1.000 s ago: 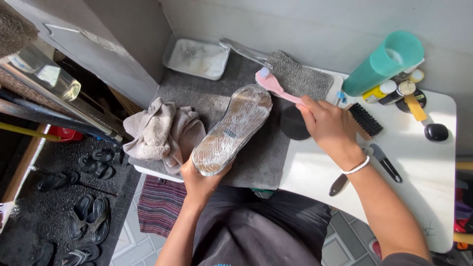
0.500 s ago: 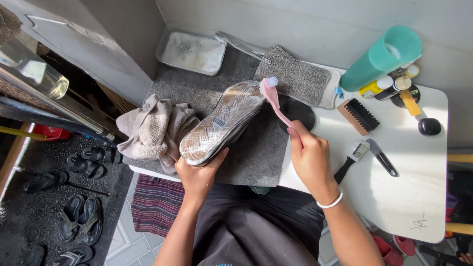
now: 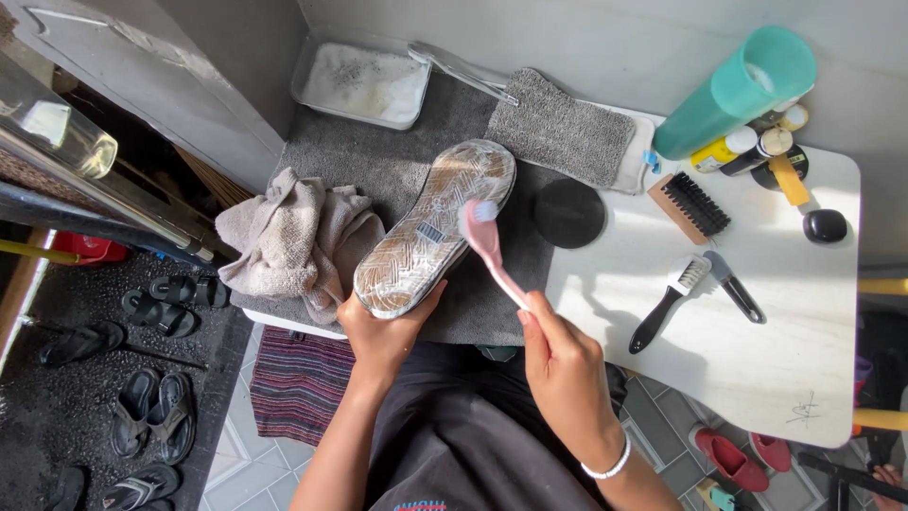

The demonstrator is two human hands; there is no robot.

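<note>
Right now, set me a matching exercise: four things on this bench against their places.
Things:
1. shoe
2. pink brush
3. towel
4. teal cup

Places:
A. lying at the far right, by the wall
B. in the right hand
C. bunched left of the shoe
D. sole up, in the left hand

Pairs: 1-D, 2-B, 3-C, 4-A

One shoe (image 3: 437, 229) is on the bench (image 3: 757, 331), with one pink toothbrush (image 3: 492, 248) against its sole. Three more brushes are there: one wooden (image 3: 689, 205), one black-handled (image 3: 668, 301), one slim dark (image 3: 734, 287). There is also one teal cup (image 3: 738, 90), one tray (image 3: 359, 82), one beige cloth (image 3: 293, 241) and one black round lid (image 3: 567, 214).
</note>
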